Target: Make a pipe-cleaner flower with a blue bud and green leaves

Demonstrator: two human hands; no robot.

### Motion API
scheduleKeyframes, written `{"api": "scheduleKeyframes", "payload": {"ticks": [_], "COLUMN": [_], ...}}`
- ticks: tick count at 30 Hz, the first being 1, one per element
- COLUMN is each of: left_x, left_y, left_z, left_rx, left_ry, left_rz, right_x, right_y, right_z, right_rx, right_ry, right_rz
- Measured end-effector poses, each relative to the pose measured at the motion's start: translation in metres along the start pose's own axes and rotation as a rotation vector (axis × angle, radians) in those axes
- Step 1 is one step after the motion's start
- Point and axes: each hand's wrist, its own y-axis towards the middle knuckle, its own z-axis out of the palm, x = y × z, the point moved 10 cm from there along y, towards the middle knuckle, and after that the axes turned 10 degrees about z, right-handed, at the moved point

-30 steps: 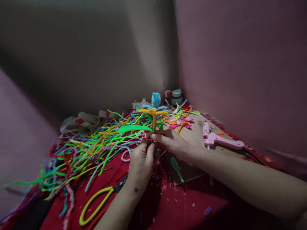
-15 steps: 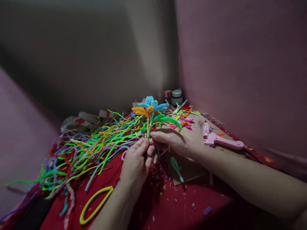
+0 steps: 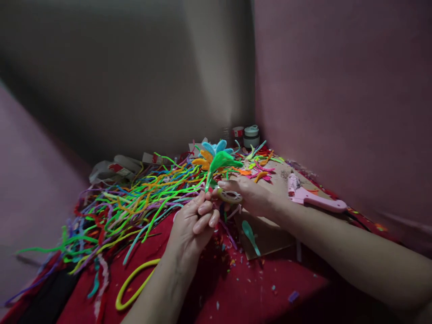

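We see a flower (image 3: 209,148) in blue and orange with a bright green leaf (image 3: 222,159). We find a pink glue gun (image 3: 315,199), red cloth (image 3: 243,292), brown cardboard (image 3: 270,243) and chenille stems (image 3: 151,186) in green, orange and purple.

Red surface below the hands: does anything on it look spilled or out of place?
Yes. Small scraps, one of them purple, lie strewn over the red surface in front of the cardboard; they look like spilled offcuts. The fuzzy stems on the left also lie in an untidy tangle.
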Motion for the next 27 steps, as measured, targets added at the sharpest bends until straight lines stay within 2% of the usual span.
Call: {"api": "scheduleKeyframes", "payload": {"ticks": [5, 11, 16, 19, 23, 25, 27], "left_x": [0.013, 0.025, 0.02, 0.0, -0.056, -0.083, -0.095], "left_y": [0.005, 0.015, 0.02, 0.022, 0.009, -0.007, -0.025], "left_z": [-0.006, -0.021, -0.027, -0.031, -0.027, -0.013, -0.008], "left_rx": [0.005, 0.015, 0.038, -0.014, -0.143, -0.097, -0.01], "left_ry": [0.026, 0.148, 0.282, 0.526, 0.938, 1.231, 1.491], "left_rz": [-0.064, -0.115, -0.022, 0.116, 0.417, 0.57, 0.572], "right_x": [0.006, -0.01, -0.014, -0.011, -0.008, -0.006, -0.004], "right_y": [-0.002, 0.005, 0.006, 0.004, 0.003, 0.002, 0.001], "right_z": [-0.005, -0.03, -0.029, -0.028, -0.024, -0.022, -0.023], "right_rx": [-0.037, -0.24, -0.233, -0.237, -0.207, -0.187, -0.189], "right_ry": [-0.077, -0.16, -0.215, -0.218, -0.239, -0.249, -0.244], "right_rz": [0.004, 0.079, 0.077, 0.073, 0.091, 0.084, 0.082]}}
